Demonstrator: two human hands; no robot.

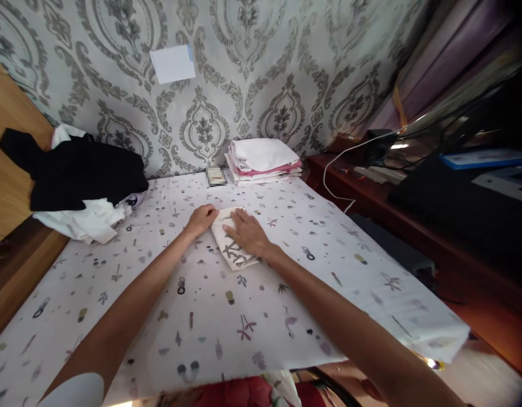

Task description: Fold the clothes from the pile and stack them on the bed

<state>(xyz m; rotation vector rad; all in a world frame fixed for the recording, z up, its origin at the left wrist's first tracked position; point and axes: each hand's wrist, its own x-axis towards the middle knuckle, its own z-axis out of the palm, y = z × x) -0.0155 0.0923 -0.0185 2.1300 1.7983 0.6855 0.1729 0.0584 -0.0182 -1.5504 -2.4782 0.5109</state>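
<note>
A small folded cream cloth with dark grey print (pixel 227 244) lies on the patterned sheet in the middle of the table. My right hand (pixel 249 233) rests flat on top of it, fingers stretched out and covering its right part. At the cloth's upper left corner, my left hand (pixel 201 220) has its fingers curled together, gripping the edge. Whether the cloth is a garment, I cannot tell.
Folded white and pink clothes (pixel 263 155) are stacked by the wall, beside a small blurred item (pixel 216 176). A loose heap of black clothing (pixel 91 175) and white clothing (pixel 85 220) lies at left. A white cable (pixel 326 175) hangs near the dark red desk (pixel 373 195).
</note>
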